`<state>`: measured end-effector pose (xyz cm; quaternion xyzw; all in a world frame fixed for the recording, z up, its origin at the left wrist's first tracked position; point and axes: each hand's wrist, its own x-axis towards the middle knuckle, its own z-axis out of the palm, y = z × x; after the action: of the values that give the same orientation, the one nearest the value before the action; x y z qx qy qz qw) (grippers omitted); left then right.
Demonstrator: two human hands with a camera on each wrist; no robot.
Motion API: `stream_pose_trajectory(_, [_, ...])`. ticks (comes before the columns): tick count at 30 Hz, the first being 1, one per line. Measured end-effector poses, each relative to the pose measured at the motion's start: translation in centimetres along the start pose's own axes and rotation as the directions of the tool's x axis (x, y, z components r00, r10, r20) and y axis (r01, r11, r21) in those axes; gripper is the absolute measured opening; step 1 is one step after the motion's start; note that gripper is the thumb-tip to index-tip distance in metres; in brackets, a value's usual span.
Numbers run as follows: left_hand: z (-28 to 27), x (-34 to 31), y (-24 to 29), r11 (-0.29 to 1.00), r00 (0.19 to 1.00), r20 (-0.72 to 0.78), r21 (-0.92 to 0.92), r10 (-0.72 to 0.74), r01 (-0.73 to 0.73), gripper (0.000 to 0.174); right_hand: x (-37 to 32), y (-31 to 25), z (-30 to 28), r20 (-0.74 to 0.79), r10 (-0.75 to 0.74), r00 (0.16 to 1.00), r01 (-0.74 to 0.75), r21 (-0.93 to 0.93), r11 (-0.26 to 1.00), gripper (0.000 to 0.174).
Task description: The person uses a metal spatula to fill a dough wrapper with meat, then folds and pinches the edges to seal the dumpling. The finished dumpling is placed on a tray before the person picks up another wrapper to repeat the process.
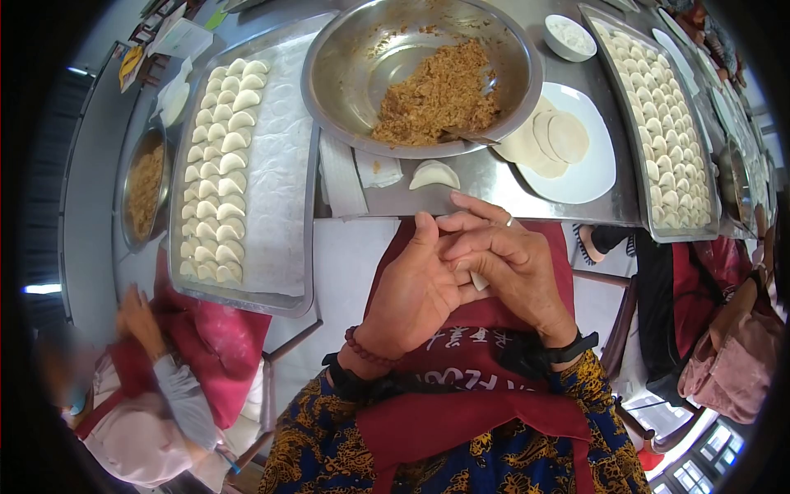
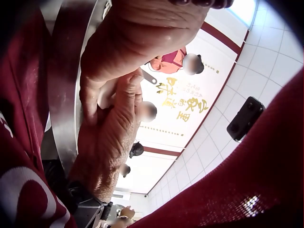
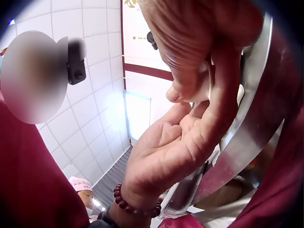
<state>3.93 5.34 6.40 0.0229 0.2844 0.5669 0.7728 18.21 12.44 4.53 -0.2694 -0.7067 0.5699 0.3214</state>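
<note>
My left hand (image 1: 415,284) is palm up, thumb raised and fingers stretched out beneath a pale dumpling (image 1: 479,281). Over it, my right hand (image 1: 522,267) pinches the dumpling's dough between thumb and curled fingers. Most of the dumpling is hidden by the hands; a white bit of it (image 3: 204,88) shows by the right thumb in the right wrist view, and its dough (image 2: 106,93) also shows between the hands in the left wrist view. Just beyond my fingertips, a finished dumpling (image 1: 434,174) lies at the table's edge.
A steel bowl of brown filling (image 1: 436,95) stands ahead, a spoon (image 1: 471,138) in it. To its right is a white plate (image 1: 588,181) with round wrappers (image 1: 568,137). Dumpling trays (image 1: 276,247) (image 1: 675,233) flank the bowl. Behind stands a small white bowl (image 1: 569,39). People sit either side.
</note>
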Motion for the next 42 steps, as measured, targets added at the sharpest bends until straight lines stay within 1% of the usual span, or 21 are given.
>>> stream_pose_trajectory(4, [-0.4, 0.1, -0.1, 1.000, 1.000, -0.017, -0.006, 0.010, -0.010, 0.066, 0.1, -0.7, 0.2, -0.027, 0.030, 0.999, -0.029, 0.031, 0.999, 0.011])
stream_pose_trajectory(6, [0.0, -0.1, 0.0, 1.000, 1.000, -0.017, -0.010, 0.015, -0.016, 0.066, 0.2, -0.8, 0.0, 0.007, 0.002, 1.000, -0.001, -0.050, 0.999, 0.012])
stream_pose_trajectory(10, [0.1, 0.0, -0.1, 1.000, 1.000, -0.007, -0.005, 0.015, -0.015, 0.067, 0.0, -0.2, 0.2, -0.012, -0.019, 1.000, 0.018, -0.059, 0.998, 0.014])
stream_pose_trajectory(11, [0.0, 0.0, -0.1, 1.000, 1.000, -0.007, -0.005, 0.015, -0.015, 0.067, 0.0, -0.3, 0.1, 0.004, -0.023, 1.000, 0.023, -0.073, 0.997, 0.016])
stream_pose_trajectory(13, [-0.5, -0.1, -0.1, 0.999, 0.997, 0.074, -0.034, 0.002, 0.000, 0.063, 0.0, -0.3, 0.0, 0.020, -0.026, 0.999, 0.028, -0.087, 0.996, 0.018])
stream_pose_trajectory(14, [-0.4, -0.1, -0.2, 0.999, 0.997, 0.074, -0.034, 0.002, 0.000, 0.063, -0.1, -0.1, 0.1, 0.002, -0.022, 1.000, 0.022, -0.057, 0.998, 0.017])
stream_pose_trajectory(16, [-0.2, 0.0, -0.3, 0.999, 0.999, -0.019, -0.019, 0.035, -0.036, 0.069, -0.1, -0.2, 0.1, -0.017, -0.018, 1.000, 0.018, -0.027, 0.999, 0.017])
stream_pose_trajectory(18, [-0.1, 0.0, -0.3, 0.999, 0.999, -0.017, -0.026, 0.028, -0.028, 0.070, 0.0, -0.9, -0.1, -0.044, 0.044, 0.998, -0.042, 0.040, 0.998, 0.015])
stream_pose_trajectory(19, [-0.1, 0.0, -0.3, 0.999, 1.000, -0.013, -0.032, 0.020, -0.020, 0.071, 0.0, -0.8, -0.1, -0.044, 0.044, 0.998, -0.042, 0.040, 0.998, 0.015])
stream_pose_trajectory(21, [0.0, 0.1, -0.3, 0.999, 1.000, -0.012, -0.036, 0.019, -0.019, 0.071, 0.0, -0.2, -0.3, -0.015, -0.028, 1.000, 0.028, 0.004, 1.000, 0.015])
stream_pose_trajectory(25, [-0.1, 0.1, -0.4, 0.999, 1.000, -0.016, -0.047, 0.012, -0.013, 0.072, -0.2, 0.2, -0.2, -0.028, -0.013, 1.000, 0.013, 0.003, 1.000, 0.017])
stream_pose_trajectory(27, [0.1, 0.1, -0.3, 0.999, 1.000, -0.004, -0.029, 0.020, -0.020, 0.072, -0.1, 0.2, -0.2, -0.015, -0.049, 0.999, 0.047, -0.064, 0.997, 0.018])
stream_pose_trajectory(29, [0.1, 0.1, -0.3, 1.000, 1.000, 0.009, -0.010, 0.029, -0.029, 0.072, 0.0, -0.1, -0.1, -0.032, -0.039, 0.999, 0.038, -0.045, 0.998, 0.018])
stream_pose_trajectory(31, [0.0, 0.1, -0.4, 0.996, 0.997, -0.023, -0.055, 0.071, -0.072, 0.071, 0.0, -0.4, 0.0, -0.048, -0.029, 0.998, 0.028, -0.026, 0.999, 0.018])
stream_pose_trajectory(33, [0.2, 0.1, -0.3, 0.995, 0.997, -0.010, -0.065, 0.078, -0.078, 0.071, 0.1, -0.6, 0.0, -0.101, 0.021, 0.995, -0.016, 0.049, 0.999, 0.016])
stream_pose_trajectory(38, [-0.1, 0.2, -0.5, 0.994, 0.998, 0.004, -0.091, 0.065, -0.064, 0.070, 0.0, 0.1, -0.2, -0.095, -0.022, 0.995, 0.024, 0.023, 0.999, 0.015])
stream_pose_trajectory(40, [-0.3, 0.3, -0.6, 0.993, 0.998, 0.002, -0.094, 0.068, -0.068, 0.065, 0.0, 0.1, -0.3, -0.081, -0.034, 0.996, 0.035, 0.011, 0.999, 0.015])
stream_pose_trajectory(41, [-0.4, 0.3, -0.6, 0.993, 0.998, 0.002, -0.095, 0.069, -0.068, 0.065, 0.0, 0.2, -0.4, -0.065, -0.042, 0.997, 0.043, 0.014, 0.999, 0.015])
stream_pose_trajectory(42, [-0.4, 0.3, -0.7, 0.995, 0.997, 0.017, -0.064, 0.078, -0.077, 0.059, 0.0, 0.1, -0.4, -0.049, -0.050, 0.998, 0.051, 0.017, 0.999, 0.015])
